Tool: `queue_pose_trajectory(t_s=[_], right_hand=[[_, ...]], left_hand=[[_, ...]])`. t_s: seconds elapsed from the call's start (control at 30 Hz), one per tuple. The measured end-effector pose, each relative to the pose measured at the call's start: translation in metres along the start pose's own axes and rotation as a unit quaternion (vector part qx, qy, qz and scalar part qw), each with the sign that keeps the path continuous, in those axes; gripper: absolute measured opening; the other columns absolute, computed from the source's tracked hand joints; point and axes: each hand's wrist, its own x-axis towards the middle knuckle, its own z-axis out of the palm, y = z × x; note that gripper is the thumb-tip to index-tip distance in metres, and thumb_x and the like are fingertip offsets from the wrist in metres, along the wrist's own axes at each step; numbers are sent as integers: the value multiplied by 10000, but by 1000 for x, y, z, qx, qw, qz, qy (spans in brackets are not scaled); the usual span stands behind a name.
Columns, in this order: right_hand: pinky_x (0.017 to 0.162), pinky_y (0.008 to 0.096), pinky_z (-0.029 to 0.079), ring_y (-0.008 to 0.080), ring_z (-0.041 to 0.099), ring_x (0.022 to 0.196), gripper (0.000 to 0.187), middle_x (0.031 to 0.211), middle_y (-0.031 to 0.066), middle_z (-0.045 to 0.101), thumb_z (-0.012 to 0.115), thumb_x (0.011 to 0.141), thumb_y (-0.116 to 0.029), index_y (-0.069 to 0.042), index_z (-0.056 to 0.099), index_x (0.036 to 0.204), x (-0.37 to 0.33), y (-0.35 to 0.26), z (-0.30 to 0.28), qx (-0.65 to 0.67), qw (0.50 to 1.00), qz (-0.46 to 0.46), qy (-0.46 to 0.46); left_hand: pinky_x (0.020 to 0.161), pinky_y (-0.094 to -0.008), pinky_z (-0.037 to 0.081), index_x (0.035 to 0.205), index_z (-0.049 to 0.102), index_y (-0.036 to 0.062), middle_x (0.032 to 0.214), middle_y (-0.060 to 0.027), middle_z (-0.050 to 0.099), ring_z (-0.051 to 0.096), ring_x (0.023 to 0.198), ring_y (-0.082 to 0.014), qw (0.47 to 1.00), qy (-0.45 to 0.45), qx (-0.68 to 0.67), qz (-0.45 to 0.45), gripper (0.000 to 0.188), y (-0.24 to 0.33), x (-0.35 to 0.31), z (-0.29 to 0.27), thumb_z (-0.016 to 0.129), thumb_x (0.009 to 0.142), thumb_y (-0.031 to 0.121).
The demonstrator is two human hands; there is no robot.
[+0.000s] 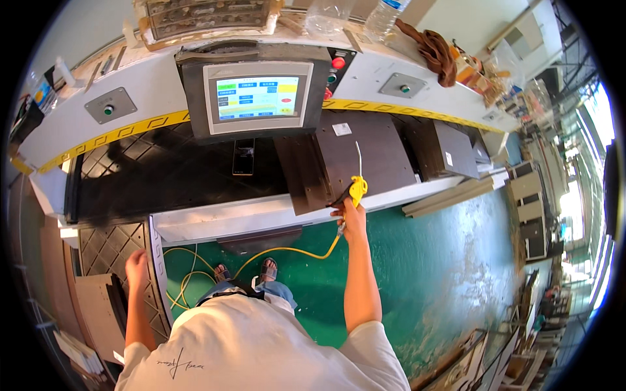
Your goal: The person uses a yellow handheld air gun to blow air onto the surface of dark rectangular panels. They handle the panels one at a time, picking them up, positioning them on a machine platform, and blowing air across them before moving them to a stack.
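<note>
My right hand (353, 220) is wrapped round a yellow air blow gun (358, 189), whose thin bent metal nozzle (359, 158) points away from me. From the gun's handle a yellow hose (293, 249) runs down and loops on the green floor by my feet. Beyond the nozzle, dark brown panels (372, 156) lie on the machine bed, one bearing a white label. My left hand (137, 267) hangs at the left over a patterned dark roller or belt surface (114, 251), its fingers curled and nothing visible in them.
A touchscreen panel (257, 98) stands ahead, with a red button (338, 63) beside it. A phone (244, 158) lies on the dark bed. Further right are a dark box-like stack (443, 153) and long boards (453, 194). Bottles (385, 19) and a brown cloth (430, 52) rest on top.
</note>
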Motion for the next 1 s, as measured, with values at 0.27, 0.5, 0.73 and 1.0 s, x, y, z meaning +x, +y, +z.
queue_pose_trajectory(t_s=[0.27, 0.5, 0.73, 1.0], right_hand=[[563, 284, 479, 148, 705, 713, 246, 916, 78, 765, 629, 1014, -275, -46, 681, 1089, -64, 29, 23, -84, 996, 9, -17], [748, 336, 541, 152, 707, 820, 218, 912, 48, 767, 745, 925, -219, -44, 784, 1048, -140, 153, 41, -415, 860, 136, -264], [706, 371, 609, 177, 749, 881, 379, 1008, 68, 772, 724, 992, -363, -64, 670, 1218, -143, 149, 27, -291, 848, 269, -352], [505, 259, 488, 90, 593, 611, 637, 1222, 92, 714, 733, 984, -320, -60, 483, 1509, -122, 105, -11, -97, 865, 250, -424]], left_hand=[[1108, -433, 471, 1403, 617, -17, 1418, -204, 641, 618, 1291, -340, 848, 385, 365, -8, 462, -115, -17, -249, 636, 1030, 253], [1181, -648, 293, 1666, 291, 286, 1695, -113, 325, 374, 1496, -393, 723, 261, 481, -422, 882, -244, -57, -271, 463, 959, 784], [1233, -680, 110, 1661, 315, 281, 1730, -106, 253, 185, 1598, -345, 767, 308, 388, -408, 995, -220, -62, -213, 322, 900, 921], [1068, -488, 403, 1491, 479, 128, 1404, -183, 516, 497, 1278, -367, 775, 242, 445, -379, 787, -177, -95, -166, 456, 949, 697]])
